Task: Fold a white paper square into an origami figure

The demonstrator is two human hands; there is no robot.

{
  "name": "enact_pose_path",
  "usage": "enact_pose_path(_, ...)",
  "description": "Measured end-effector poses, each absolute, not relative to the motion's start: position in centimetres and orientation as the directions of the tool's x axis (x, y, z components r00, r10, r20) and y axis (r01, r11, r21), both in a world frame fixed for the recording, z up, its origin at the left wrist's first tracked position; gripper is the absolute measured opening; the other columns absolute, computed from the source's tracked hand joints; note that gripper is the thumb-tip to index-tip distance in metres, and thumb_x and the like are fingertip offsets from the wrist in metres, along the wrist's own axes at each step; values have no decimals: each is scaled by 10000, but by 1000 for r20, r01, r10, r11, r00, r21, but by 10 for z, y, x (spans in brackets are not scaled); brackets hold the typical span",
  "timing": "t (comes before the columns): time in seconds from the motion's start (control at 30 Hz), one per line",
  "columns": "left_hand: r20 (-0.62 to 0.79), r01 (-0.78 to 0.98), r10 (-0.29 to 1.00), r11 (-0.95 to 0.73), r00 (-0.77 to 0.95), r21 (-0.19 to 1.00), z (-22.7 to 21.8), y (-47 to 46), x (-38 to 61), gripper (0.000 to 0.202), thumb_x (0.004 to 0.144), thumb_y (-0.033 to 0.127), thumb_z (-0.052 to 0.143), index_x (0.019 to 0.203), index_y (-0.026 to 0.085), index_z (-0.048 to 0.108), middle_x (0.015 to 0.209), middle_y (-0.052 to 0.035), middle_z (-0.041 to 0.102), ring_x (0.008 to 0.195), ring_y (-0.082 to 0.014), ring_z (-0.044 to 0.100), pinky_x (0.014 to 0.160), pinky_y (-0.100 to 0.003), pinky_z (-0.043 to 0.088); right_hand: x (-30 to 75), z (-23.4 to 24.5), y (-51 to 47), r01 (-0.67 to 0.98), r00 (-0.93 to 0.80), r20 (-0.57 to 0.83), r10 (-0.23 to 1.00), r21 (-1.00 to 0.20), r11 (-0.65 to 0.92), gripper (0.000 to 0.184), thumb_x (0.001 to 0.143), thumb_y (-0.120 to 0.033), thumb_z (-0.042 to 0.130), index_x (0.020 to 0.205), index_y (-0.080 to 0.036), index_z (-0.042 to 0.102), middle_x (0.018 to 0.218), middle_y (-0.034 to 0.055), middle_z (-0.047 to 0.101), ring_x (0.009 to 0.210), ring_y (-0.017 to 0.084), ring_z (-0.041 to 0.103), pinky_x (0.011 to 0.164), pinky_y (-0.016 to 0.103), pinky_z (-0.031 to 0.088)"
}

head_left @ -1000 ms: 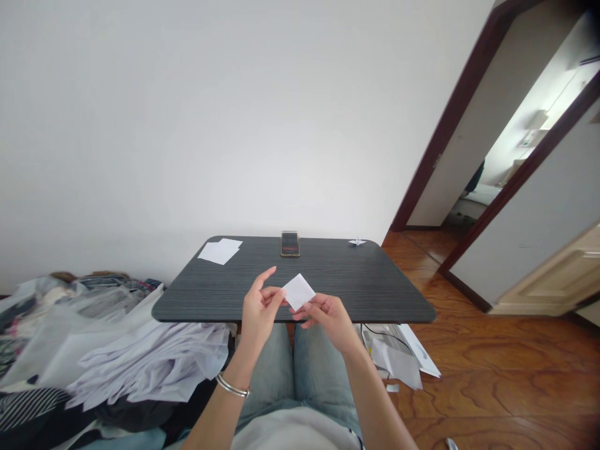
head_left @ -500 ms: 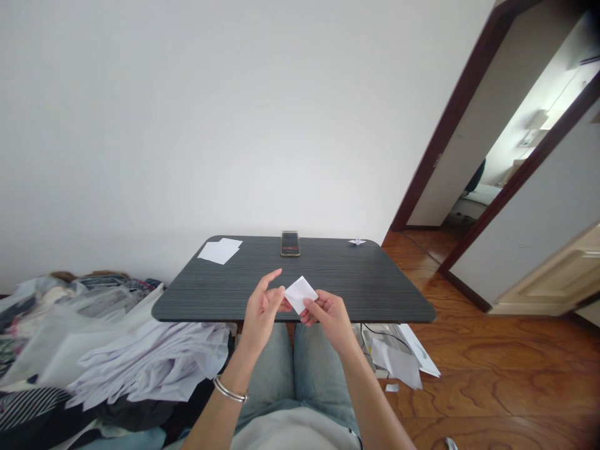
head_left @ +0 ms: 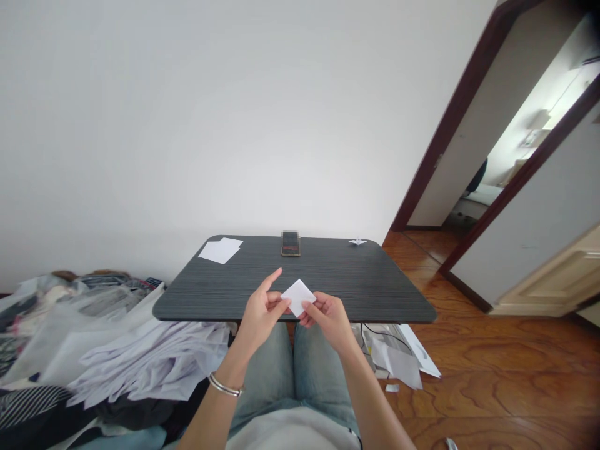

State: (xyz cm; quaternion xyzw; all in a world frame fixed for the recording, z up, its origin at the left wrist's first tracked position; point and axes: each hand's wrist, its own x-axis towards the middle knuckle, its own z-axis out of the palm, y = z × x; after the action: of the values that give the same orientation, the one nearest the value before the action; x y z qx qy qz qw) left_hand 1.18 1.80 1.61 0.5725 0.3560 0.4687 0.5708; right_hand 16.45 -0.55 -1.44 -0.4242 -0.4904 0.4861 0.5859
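Between the left hand (head_left: 261, 310) and the right hand (head_left: 329, 314), paper (head_left: 299, 294) is over the near side of the table (head_left: 375, 281). Along the far side are sheets (head_left: 218, 251) at left, 1 phone (head_left: 290, 244) midway, 1 paper figure (head_left: 357, 242) at right. Clothes (head_left: 154, 359) lie left; a wall (head_left: 281, 125) stands behind.

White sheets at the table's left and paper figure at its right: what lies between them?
In the head view, a phone is on the dark tabletop between the white sheets and the paper figure.

- One left hand (head_left: 261, 312), one right hand (head_left: 329, 314)
- One white paper square (head_left: 299, 295)
- At least two loose white sheets (head_left: 219, 251)
- One phone (head_left: 290, 244)
- One small white figure (head_left: 358, 242)
- One bracelet (head_left: 225, 388)
- One counter (head_left: 375, 284)
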Motion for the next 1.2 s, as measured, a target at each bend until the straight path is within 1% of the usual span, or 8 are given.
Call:
enact_pose_path(0.13,144,-113,925,-111,351,987,16,20,6,816,743,318,654,1426,103,262,647,0,681,616,-148,640,690,-274,526,166,-12,-5,-156,26,147,989,-976,150,326,696,-454,693,633,-143,617,535,20,665,424,101,582,423,189,471)
enact_pose_path(0.3,133,-168,909,-71,394,983,16,21,4,776,788,383,605,1433,139,250,694,-24,685,674,-176,666,734,-311,537,169,-10,-5,-158,14,130,991,-979,130,310,690,-433,702,636,-141,611,526,10,657,423,88,578,419,169,460)
enact_pose_path(0.37,125,-178,917,-60,379,982,17,20,5,774,769,385,628,1419,147,281,699,-27,686,671,-177,666,716,-303,538,169,-10,-5,-154,13,127,992,-980,127,307,691,-429,702,638,-141,609,527,8,655,424,87,577,420,168,462)
enact_pose_path(0.5,132,-119,932,-97,338,988,17,19,12,847,700,301,707,1410,118,281,637,3,669,599,-145,628,654,-262,524,166,-12,-5,-145,14,135,991,-980,136,291,695,-417,705,674,-141,615,525,-2,644,426,90,574,423,175,468)
enact_pose_path(0.73,198,-58,929,-190,311,980,10,21,14,697,803,336,586,1393,91,308,636,-2,646,583,-137,593,661,-287,532,170,-15,-5,-140,-79,110,991,-985,99,348,693,-475,691,704,-131,642,589,32,678,484,112,615,474,208,509)
enact_pose_path(0.93,252,72,898,-296,361,952,7,24,9,565,858,316,510,1372,135,359,659,2,626,609,-138,580,646,-257,507,180,-13,-7,-89,-205,93,974,-993,76,330,702,-437,702,839,-138,687,719,63,722,645,154,676,521,206,510)
enact_pose_path(1.03,257,111,878,-326,403,939,9,22,11,509,867,307,490,1338,136,406,644,14,597,605,-131,561,632,-242,489,178,-15,-6,-83,-125,106,987,-992,96,330,709,-457,688,796,-139,690,683,50,716,585,146,664,483,199,486)
enact_pose_path(1.2,268,70,901,-309,342,948,11,20,16,553,809,283,571,1307,111,404,735,1,588,648,-131,562,646,-236,464,164,-21,-5,-143,1,132,991,-981,131,371,724,-508,653,692,-139,663,562,29,668,483,123,614,462,201,469)
